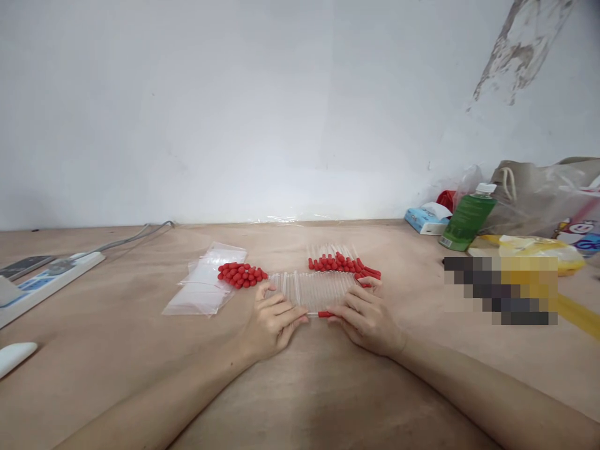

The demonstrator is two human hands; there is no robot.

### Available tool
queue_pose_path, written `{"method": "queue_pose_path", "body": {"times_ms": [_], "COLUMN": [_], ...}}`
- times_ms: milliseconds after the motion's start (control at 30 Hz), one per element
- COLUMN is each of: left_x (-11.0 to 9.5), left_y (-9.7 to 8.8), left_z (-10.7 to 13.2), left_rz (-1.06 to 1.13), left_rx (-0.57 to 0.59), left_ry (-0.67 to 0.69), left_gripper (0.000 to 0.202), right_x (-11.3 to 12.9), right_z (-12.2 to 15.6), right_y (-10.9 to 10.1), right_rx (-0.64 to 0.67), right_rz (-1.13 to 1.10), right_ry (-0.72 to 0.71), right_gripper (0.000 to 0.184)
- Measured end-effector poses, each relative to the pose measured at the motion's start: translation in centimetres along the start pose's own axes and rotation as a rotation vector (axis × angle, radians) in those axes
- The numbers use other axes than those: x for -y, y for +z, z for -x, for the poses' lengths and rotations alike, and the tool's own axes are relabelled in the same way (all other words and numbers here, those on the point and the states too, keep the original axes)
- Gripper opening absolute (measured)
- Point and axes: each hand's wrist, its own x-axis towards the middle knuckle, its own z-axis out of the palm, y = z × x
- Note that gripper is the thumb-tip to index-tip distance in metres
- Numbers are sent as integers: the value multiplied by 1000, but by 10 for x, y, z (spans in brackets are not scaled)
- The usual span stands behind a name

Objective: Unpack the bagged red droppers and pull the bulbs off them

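Observation:
Between my hands lies a thin clear tube point(313, 315) with a red rubber piece point(324, 314) at its right end. My left hand point(276, 319) pinches the tube's left end. The fingertips of my right hand point(368, 315) are closed on the red piece. Just beyond my fingers is a row of clear tubes point(319, 290) side by side. A heap of small red rubber bulbs point(241, 275) sits at the left, partly on clear plastic bags point(201, 287). Behind the row, more clear tubes fitted with red ends point(335, 261) lie gathered together.
A white power strip point(70, 275) with a grey cable lies at the left, near a white object point(16, 357) at the edge. On the right stand a tissue pack point(426, 220), a green bottle point(469, 219) and plastic bags point(539, 250). A pixelated patch hides something there.

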Motion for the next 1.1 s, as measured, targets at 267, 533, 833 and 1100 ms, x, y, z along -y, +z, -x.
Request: {"method": "queue_pose_path", "body": {"times_ms": [267,533,833,1100], "left_x": [-4,-9,10,26], "left_y": [-5,-13,-9,-8], "left_z": [0,-2,14,0], "left_rz": [-20,-56,-36,-56], "left_rx": [3,7,-73,-63], "left_ry": [51,141,9,-348], "left_gripper": [12,11,19,37], "right_x": [5,9,-12,-71], "right_z": [2,5,13,4], "right_y": [-6,-12,-15,-3], "right_rx": [55,71,11,-132], "right_rz": [-19,-5,-66,-291], "right_ry": [-7,-67,52,765], "right_gripper": [13,12,10,25]}}
